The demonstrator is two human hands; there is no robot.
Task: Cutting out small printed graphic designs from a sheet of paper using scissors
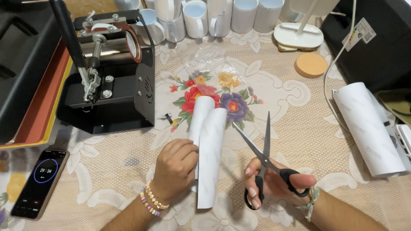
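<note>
Nearest to the camera, at the lower middle of the frame, the left hand is closed on a curled sheet of white paper, with the fingers wrapped over its left edge and a beaded bracelet on the wrist. This paper stands as a long strip from the lower middle up to the centre of the frame, and both its long sides roll inward at the top. Just to the right of it, the right hand is clamped on a pair of black-handled scissors, thumb and fingers through the loops. The blades are spread apart in a V shape and point up toward the centre, near the right edge of the paper but not touching it. Both hands rest over a beige lace tablecloth with a red and purple flower print at the centre. At the lower left lies a smartphone with a round timer on its dark screen. At the upper left stands a black mug heat press with a long lever handle. Along the top edge is a row of white mugs, and beside them, toward the upper right, a round cork coaster. At the right edge lies a thick roll of white paper, well apart from the hands.
</note>
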